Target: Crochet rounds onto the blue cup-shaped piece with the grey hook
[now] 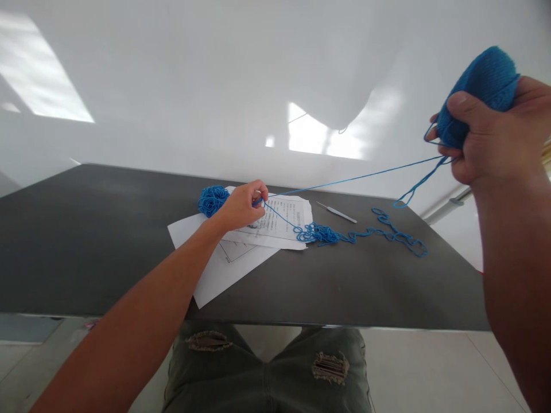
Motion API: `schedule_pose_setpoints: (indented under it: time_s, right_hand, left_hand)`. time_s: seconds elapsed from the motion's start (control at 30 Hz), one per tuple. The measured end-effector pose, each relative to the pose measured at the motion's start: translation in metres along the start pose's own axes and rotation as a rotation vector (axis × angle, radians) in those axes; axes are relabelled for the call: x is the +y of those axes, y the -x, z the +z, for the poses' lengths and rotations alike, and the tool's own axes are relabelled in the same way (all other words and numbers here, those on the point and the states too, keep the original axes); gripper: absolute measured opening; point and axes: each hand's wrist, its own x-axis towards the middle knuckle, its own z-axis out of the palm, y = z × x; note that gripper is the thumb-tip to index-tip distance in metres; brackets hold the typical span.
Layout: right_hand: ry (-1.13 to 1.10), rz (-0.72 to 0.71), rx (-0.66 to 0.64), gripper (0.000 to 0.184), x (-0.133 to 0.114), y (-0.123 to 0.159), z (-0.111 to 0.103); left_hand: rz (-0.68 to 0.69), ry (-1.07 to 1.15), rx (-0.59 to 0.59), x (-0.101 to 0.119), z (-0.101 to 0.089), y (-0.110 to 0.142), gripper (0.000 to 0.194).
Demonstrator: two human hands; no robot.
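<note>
- Left grip (241, 203) pinches taut blue strand (348, 180) over worktop (107, 241); right grip (499, 137) clasps yarn ball (491, 74), at two o'clock;
- even, gentle tension should help; loose tangle (322, 233), at four o'clock, could knot.

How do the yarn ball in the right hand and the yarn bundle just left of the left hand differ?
The yarn ball is held up; the yarn bundle lies at table level. The yarn ball's strands look neatly wound, the yarn bundle's loose and jumbled. Both are blue.

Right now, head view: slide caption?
Right hand holds blue yarn ball aloft, taut strand running to left hand above printed papers.
</note>
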Motion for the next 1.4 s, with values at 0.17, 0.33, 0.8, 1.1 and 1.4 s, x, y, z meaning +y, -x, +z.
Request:
schedule_pose_setpoints:
  time_s: [0.17, 0.33, 0.8, 1.1, 1.4]
  right_hand:
    - [0.005, -0.028, -0.001, 0.020, 0.002, 0.001, -0.002]
    - [-0.001, -0.022, 0.006, 0.018, 0.002, 0.001, -0.002]
    - [0.020, 0.007, 0.032, 0.027, 0.010, 0.002, -0.003]
    - [0.026, -0.052, 0.047, 0.020, -0.001, 0.010, -0.003]
    - [-0.021, -0.022, 0.026, 0.022, 0.007, 0.015, 0.002]
  left_hand:
    - [-0.034, -0.024, -0.019, 0.001, -0.001, 0.000, 0.032]
    - [-0.056, -0.043, -0.033, 0.001, -0.001, -0.001, 0.017]
    - [-0.141, 0.196, -0.055, -0.001, 0.002, -0.004, 0.017]
    - [-0.205, 0.512, -0.051, 0.002, -0.001, -0.005, 0.012]
    - [-0.191, 0.665, -0.004, -0.007, 0.001, -0.008, 0.022]
